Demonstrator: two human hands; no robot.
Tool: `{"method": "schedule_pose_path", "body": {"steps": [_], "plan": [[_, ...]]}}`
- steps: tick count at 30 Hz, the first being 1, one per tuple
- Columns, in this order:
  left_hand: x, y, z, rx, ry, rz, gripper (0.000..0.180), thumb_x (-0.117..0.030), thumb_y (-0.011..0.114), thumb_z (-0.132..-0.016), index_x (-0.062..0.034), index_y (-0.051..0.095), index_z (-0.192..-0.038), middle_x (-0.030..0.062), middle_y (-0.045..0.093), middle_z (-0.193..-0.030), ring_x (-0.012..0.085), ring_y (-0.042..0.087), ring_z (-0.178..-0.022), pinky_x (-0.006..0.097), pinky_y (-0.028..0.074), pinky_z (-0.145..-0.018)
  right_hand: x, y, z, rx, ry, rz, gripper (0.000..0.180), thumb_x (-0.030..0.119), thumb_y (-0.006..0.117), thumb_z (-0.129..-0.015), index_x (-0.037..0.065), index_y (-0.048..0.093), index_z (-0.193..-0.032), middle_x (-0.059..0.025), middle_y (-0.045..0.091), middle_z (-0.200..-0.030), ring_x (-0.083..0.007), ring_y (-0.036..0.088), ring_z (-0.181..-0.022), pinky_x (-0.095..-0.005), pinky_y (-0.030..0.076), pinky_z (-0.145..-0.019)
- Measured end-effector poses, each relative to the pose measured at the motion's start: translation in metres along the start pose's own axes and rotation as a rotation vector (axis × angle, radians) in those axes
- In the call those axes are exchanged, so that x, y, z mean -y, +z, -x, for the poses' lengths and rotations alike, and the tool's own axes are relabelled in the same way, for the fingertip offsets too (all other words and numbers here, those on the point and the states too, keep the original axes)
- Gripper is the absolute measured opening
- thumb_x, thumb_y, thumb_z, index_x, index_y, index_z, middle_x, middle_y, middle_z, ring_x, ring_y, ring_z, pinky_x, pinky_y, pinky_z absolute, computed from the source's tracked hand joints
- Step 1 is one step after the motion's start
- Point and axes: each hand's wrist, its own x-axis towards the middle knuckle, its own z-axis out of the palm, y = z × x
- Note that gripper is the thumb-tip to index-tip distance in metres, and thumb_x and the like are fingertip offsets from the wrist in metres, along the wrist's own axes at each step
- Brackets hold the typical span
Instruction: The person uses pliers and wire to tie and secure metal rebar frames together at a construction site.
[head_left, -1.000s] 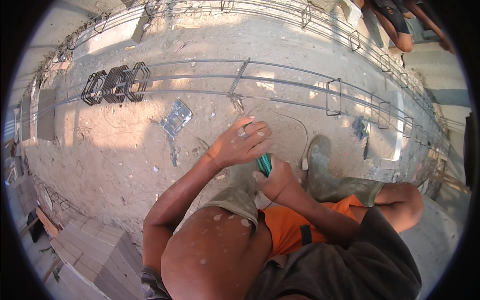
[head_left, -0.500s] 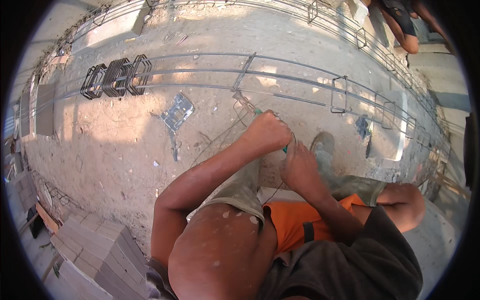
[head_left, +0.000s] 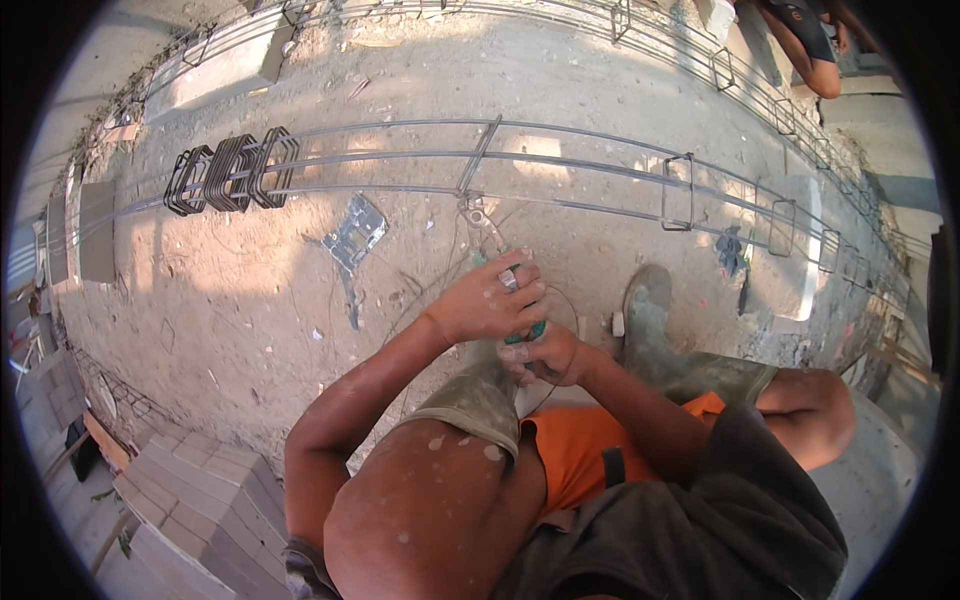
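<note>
Just right of the frame's centre, the left hand (head_left: pixel 490 300) and right hand (head_left: pixel 545 352) are both closed around green-handled pliers (head_left: pixel 533 330), whose long axis runs from lower right up to upper left, nose toward the thin tie wire (head_left: pixel 478 222) at the rebar cage (head_left: pixel 560 165). The cage's long bars cross the upper frame left to right over a dusty concrete floor (head_left: pixel 250 290). A bundle of bent stirrups (head_left: pixel 232 172) sits upper left, a flat grey metal piece (head_left: pixel 354 232) lies centre-left, and stacked grey bricks (head_left: pixel 190 495) fill the lower left.
</note>
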Motion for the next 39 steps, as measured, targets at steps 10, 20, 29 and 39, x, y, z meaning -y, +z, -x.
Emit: {"method": "schedule_pose_path", "body": {"steps": [10, 20, 29, 39], "plan": [[0.007, 0.000, -0.008, 0.188, 0.024, -0.016, 0.010, -0.022, 0.063, -0.069, -0.0127, 0.062, -0.071, 0.0024, 0.062, -0.075, 0.0222, 0.066, -0.085, 0.040, 0.048, -0.096, 0.001, -0.012, 0.005, 0.183, 0.085, -0.322, 0.030, 0.027, 0.075, -0.086, 0.002, 0.060, -0.095, -0.0014, 0.053, -0.068, -0.0111, 0.047, -0.053, -0.0279, 0.039, -0.053], [0.016, 0.039, -0.024, 0.076, -0.043, -0.132, 0.010, -0.022, 0.064, -0.070, -0.0136, 0.061, -0.067, 0.0034, 0.062, -0.072, 0.0217, 0.064, -0.078, 0.037, 0.046, -0.084, 0.044, -0.070, 0.004, 0.268, 0.255, -0.096, 0.032, 0.025, 0.077, -0.084, -0.001, 0.061, -0.093, -0.0043, 0.053, -0.064, -0.0127, 0.048, -0.051, -0.0313, 0.039, -0.050], [0.005, 0.023, -0.021, 0.113, -0.022, -0.086, 0.011, -0.022, 0.061, -0.076, -0.0128, 0.066, -0.074, 0.0040, 0.065, -0.076, 0.0211, 0.065, -0.083, 0.040, 0.044, -0.088, 0.037, -0.001, 0.029, -0.305, -0.010, 0.355, 0.034, 0.026, 0.076, -0.083, -0.002, 0.063, -0.098, -0.0093, 0.058, -0.064, -0.0220, 0.056, -0.055, -0.0354, 0.043, -0.051], [-0.003, -0.002, -0.032, 0.257, -0.156, 0.016, 0.010, -0.016, 0.059, -0.076, -0.0117, 0.068, -0.073, 0.0052, 0.067, -0.076, 0.0228, 0.068, -0.079, 0.042, 0.045, -0.092, 0.028, 0.096, 0.040, -0.998, -0.057, 1.836, 0.037, 0.018, 0.065, -0.080, -0.008, 0.052, -0.103, -0.0265, 0.057, -0.101, -0.0429, 0.062, -0.088, -0.0505, 0.050, -0.079]]}}
